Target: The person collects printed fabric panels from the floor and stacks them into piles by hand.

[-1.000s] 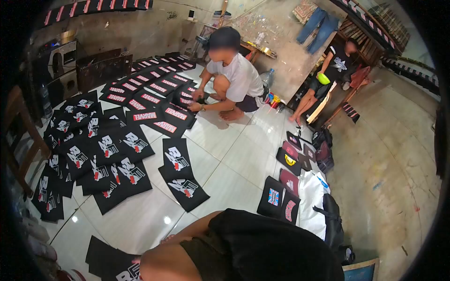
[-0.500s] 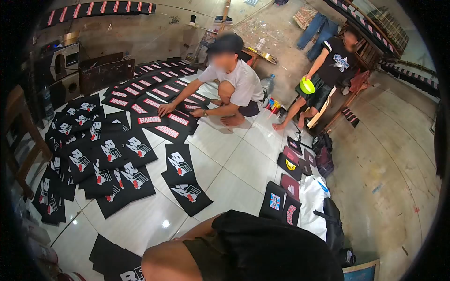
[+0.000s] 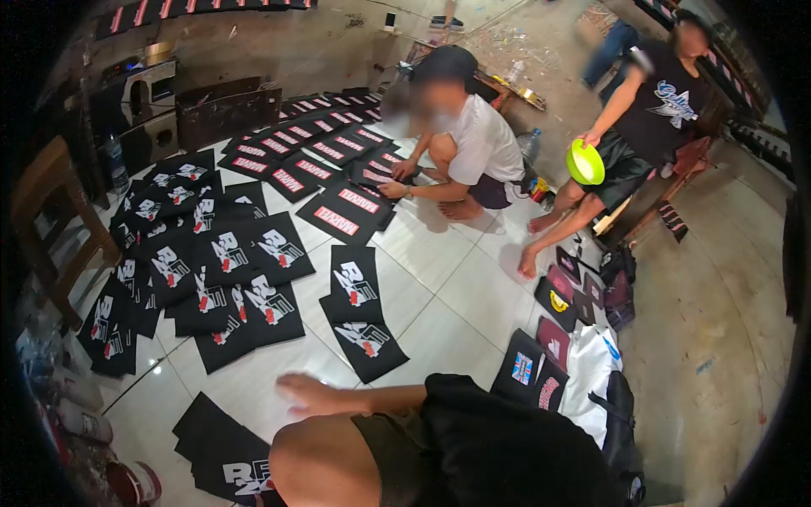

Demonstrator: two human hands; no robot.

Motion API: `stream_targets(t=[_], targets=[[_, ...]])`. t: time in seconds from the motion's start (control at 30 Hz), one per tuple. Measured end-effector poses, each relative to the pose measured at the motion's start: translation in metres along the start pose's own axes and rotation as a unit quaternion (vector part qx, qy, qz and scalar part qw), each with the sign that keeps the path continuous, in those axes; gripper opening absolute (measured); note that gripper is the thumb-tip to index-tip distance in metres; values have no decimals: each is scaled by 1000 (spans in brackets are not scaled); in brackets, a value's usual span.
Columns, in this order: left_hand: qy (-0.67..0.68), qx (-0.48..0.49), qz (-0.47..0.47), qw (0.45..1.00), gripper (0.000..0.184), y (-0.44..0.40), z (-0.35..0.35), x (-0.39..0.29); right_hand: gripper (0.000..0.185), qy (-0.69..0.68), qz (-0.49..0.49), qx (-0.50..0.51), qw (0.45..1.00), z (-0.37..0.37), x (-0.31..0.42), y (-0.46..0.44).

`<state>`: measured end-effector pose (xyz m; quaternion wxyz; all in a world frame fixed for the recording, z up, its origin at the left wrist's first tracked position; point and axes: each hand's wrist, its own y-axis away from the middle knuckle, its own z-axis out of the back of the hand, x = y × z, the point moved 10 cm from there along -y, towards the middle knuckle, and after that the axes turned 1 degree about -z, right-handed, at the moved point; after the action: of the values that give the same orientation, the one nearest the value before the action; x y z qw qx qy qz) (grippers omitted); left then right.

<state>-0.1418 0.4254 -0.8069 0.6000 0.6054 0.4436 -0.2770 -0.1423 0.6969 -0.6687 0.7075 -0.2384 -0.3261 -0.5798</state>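
My right hand (image 3: 308,395) reaches out past my bent knee, over the white tiled floor. Its fingers are stretched out and somewhat blurred, with nothing in them. Below it, partly hidden by my knee, lies a small stack of black printed fabric pieces (image 3: 221,460). Up and to the right of the hand, two overlapping black pieces with a white, grey and red print (image 3: 355,289) lie on the tiles. My left hand is out of sight.
Many similar black pieces (image 3: 228,253) overlap on the left. A co-worker (image 3: 486,139) crouches over black MARVEL pieces (image 3: 338,224). Another person holds a lime-green bowl (image 3: 586,161). A wooden chair (image 3: 63,228) stands left; printed pieces (image 3: 521,368) and bags lie right.
My right hand has come into view, stretching leftward. The view has shifted, so the scene sits further right. The crouching co-worker's hands have moved off the nearest MARVEL pieces to ones farther back.
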Motion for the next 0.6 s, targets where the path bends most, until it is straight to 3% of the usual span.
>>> stream_targets(t=[0.1,0.2,0.23,0.43,0.6], targets=[[13,-17,-4,1000,41,7,14,1,93,72,3,-87,994,65,-21,32],[26,-33,-2,999,42,14,28,6,93,193,-74,-107,973,89,-94,72],[34,-38,-4,999,42,16,34,8,80,248,-106,-98,958,83,-127,80],[107,-60,-24,992,42,35,83,16,53,206,-155,-204,944,79,-156,79],[58,-101,-34,993,48,30,92,5,60,195,-120,-189,955,89,-148,76]])
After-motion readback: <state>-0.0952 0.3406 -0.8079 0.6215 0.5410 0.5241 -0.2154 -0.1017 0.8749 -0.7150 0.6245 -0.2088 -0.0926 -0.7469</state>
